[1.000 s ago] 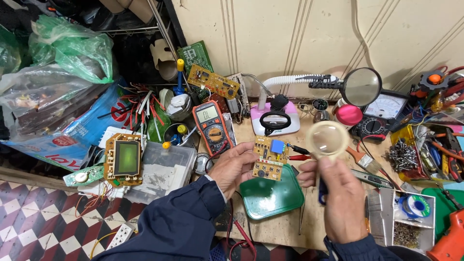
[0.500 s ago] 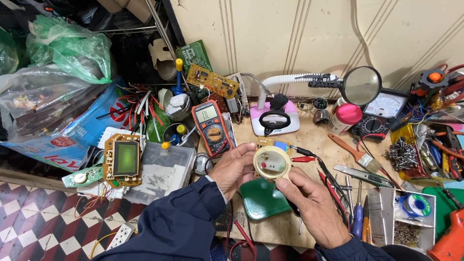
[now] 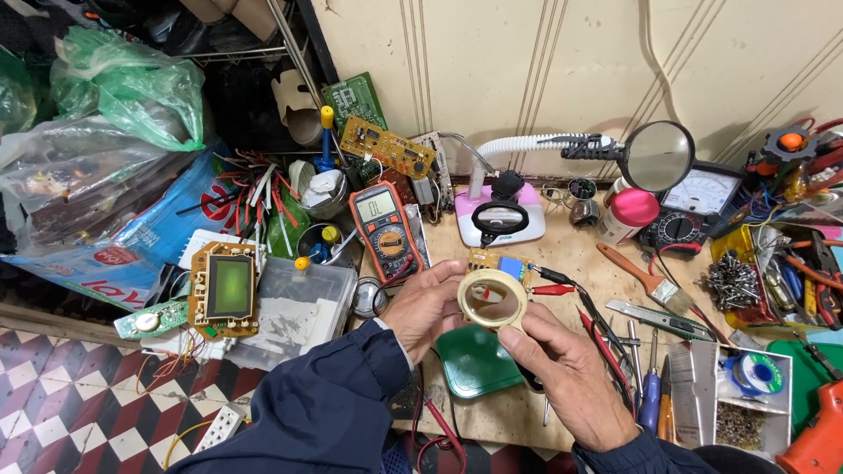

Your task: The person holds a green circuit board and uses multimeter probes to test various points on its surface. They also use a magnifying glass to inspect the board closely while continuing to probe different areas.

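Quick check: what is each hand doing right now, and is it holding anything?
Left hand: closed on the small circuit board.
Right hand: fingers pinch the tape roll, held up in front of the board.

Cream tape roll (image 3: 493, 298), green tray (image 3: 474, 362)

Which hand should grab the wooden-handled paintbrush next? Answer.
Probably the right hand, though it holds a cream ring: the paintbrush lies on its side; the left hand grips the yellow circuit board.
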